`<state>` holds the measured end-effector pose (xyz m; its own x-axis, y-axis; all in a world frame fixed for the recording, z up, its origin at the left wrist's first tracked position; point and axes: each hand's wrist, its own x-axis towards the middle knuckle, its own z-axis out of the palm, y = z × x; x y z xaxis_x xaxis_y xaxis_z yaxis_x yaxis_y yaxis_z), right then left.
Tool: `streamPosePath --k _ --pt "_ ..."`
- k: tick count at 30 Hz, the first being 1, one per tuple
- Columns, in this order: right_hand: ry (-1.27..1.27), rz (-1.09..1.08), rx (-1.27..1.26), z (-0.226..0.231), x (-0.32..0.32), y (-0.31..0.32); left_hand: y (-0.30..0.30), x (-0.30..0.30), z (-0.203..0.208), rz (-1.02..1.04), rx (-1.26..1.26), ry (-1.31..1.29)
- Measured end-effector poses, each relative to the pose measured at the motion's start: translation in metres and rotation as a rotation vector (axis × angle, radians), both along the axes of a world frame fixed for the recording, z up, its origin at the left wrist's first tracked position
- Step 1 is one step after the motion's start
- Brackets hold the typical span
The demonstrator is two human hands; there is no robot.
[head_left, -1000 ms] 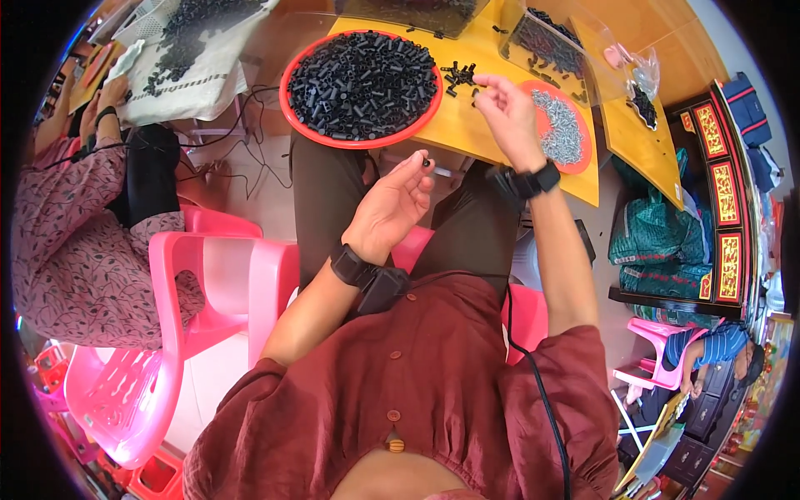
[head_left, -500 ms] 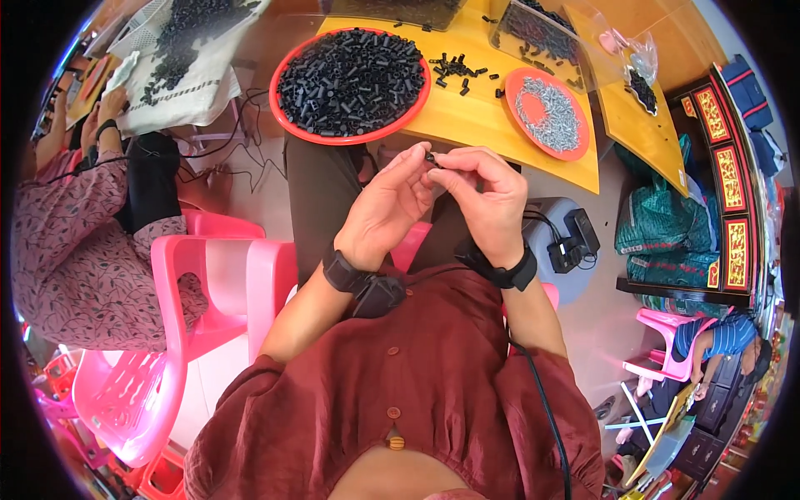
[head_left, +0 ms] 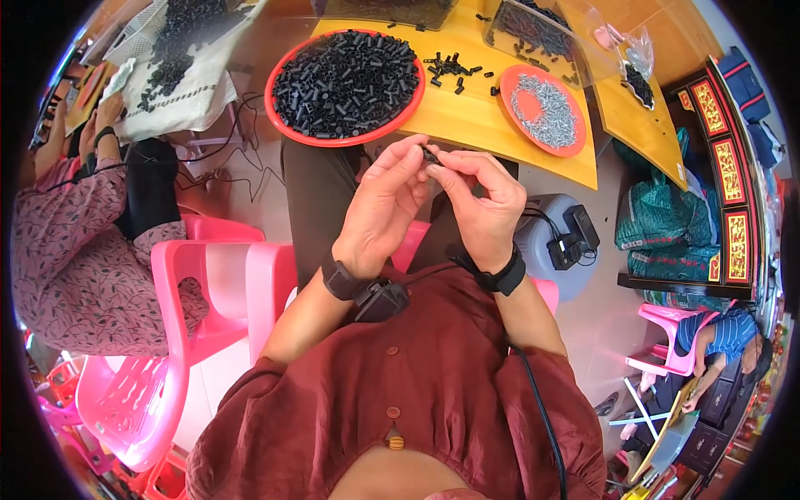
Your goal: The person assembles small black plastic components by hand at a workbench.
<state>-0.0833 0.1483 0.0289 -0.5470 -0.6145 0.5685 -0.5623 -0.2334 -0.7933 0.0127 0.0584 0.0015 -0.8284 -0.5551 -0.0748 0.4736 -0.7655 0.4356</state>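
A small black plastic piece [head_left: 429, 156] is pinched between my two hands, just short of the table's near edge. My left hand [head_left: 385, 196] grips it between thumb and forefinger. From the other side, the thumb and fingers of my right hand [head_left: 483, 192] close on the same piece, and they hide much of it. Ahead and to the left, a red round tray [head_left: 271, 107] is heaped with short black tubular pieces [head_left: 346, 83]. Ahead to the right lies an orange-red plate [head_left: 521, 125] with small silvery metal parts [head_left: 550, 112], which look like screws or pins.
Loose black pieces [head_left: 450, 67] lie on the yellow table [head_left: 467, 108]. Clear bins [head_left: 533, 37] with black parts stand behind. A person in a patterned garment [head_left: 92, 250] sits at my left beside a pink chair [head_left: 171, 292]. A grey-blue stool [head_left: 567, 271] holds a black adapter [head_left: 575, 237].
My hands stay nearly in place with the small black piece between the fingertips. The whole view has shifted slightly. At the far right, another person's arm has moved a little.
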Motion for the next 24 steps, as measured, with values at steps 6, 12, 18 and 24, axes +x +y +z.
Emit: streamPosePath --k 6,12,18,24 --pt "0.173 -0.066 -0.054 -0.002 0.000 0.000 0.004 -0.001 0.004 0.139 -0.204 -0.021" --pt "0.148 -0.062 -0.036 0.000 0.004 0.001 0.006 -0.003 0.004 0.206 -0.271 -0.046" --pt "0.204 -0.069 -0.058 -0.001 0.002 -0.001 0.008 -0.005 0.000 0.242 -0.365 -0.059" --pt "0.289 -0.004 0.123 0.024 -0.008 0.009 0.004 -0.005 -0.004 0.100 -0.297 -0.037"
